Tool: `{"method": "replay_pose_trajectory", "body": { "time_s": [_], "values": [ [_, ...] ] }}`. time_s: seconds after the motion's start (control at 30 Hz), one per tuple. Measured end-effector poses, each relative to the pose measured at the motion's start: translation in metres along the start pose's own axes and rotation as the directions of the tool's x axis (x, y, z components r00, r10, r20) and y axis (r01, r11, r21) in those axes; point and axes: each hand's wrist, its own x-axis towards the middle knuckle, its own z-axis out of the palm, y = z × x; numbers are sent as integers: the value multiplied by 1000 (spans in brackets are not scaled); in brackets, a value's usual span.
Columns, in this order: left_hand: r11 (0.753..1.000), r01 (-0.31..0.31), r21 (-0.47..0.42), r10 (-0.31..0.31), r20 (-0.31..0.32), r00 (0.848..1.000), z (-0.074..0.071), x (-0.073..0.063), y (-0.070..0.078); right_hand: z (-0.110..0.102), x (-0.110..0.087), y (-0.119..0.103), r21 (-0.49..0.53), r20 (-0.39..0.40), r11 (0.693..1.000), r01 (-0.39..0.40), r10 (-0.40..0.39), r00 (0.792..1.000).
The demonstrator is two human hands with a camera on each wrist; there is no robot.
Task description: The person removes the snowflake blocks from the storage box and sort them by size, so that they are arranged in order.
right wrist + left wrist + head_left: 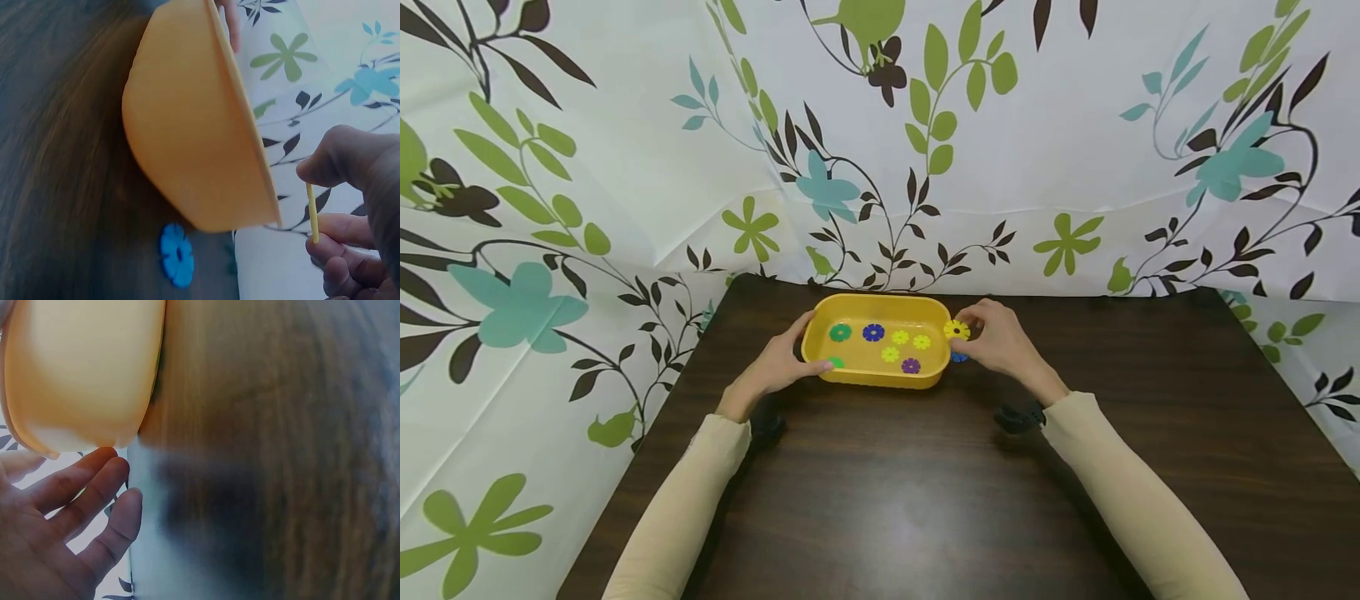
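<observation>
A yellow plastic tray (pixel 880 380) stands at the back middle of the table. My left hand (pixel 778 362) grips its left end, thumb over the rim; in the left wrist view the fingers (pixel 115 472) lie by the tray's end. Just beyond the tray's right end, my right hand (pixel 1003 337) pinches a yellow flower-shaped disc (pixel 957 331) between thumb and fingertips. That disc appears edge-on in the right wrist view, beside the tray wall (pixel 187 125). Inside the tray lie a green disc (pixel 840 332), a dark blue disc (pixel 873 332), a purple disc (pixel 911 366) and several yellow ones.
A blue flower-shaped disc (pixel 177 255) lies on the table outside the tray, below my right hand, partly hidden in the head view. Another green disc (pixel 837 362) sits in the tray by my left thumb. A leaf-patterned cloth (pixel 880 167) hangs behind the dark wooden table (pixel 887 483).
</observation>
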Motion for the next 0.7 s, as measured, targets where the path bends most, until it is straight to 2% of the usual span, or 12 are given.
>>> {"method": "replay_pose_trajectory", "body": {
  "time_s": [0.23, 0.7],
  "values": [
    [999, 25, 23, -25, 2, 1000, -1, 0, 1, -2, -8, 20, -8, -24, 1000, -29, 29, 999],
    [999, 35, 35, -35, -1, 999, 0, -1, 2, 8, -14, 54, -51, 51, 993, -110, 113, 992]
  ]
}}
